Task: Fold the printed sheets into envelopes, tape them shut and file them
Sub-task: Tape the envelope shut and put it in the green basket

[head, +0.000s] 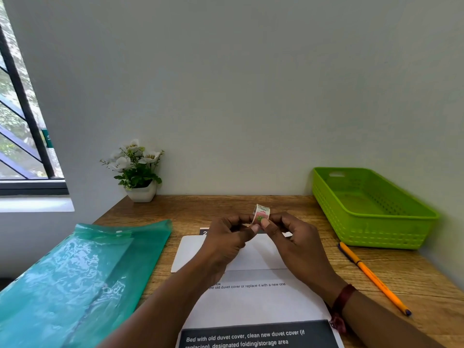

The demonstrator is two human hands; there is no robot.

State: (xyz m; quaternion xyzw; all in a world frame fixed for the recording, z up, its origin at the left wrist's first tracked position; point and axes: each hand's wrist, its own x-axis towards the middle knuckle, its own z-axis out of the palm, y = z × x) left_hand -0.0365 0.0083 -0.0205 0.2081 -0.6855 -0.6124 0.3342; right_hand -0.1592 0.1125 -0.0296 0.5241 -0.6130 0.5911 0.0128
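Wooden desk, taping step: a folder lies left of your left hand, which with your right hand pinches the tape roll above the folded sheet; a basket sits to the right. Next, I judge: peel a strip and seal the flap.

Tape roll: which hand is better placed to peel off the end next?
Left, probably. The right hand holds the tape roll, thumb pressed on its face, so it anchors. The left hand only pinches the roll's near edge with its fingertips, above the folded sheet, ready to pull.
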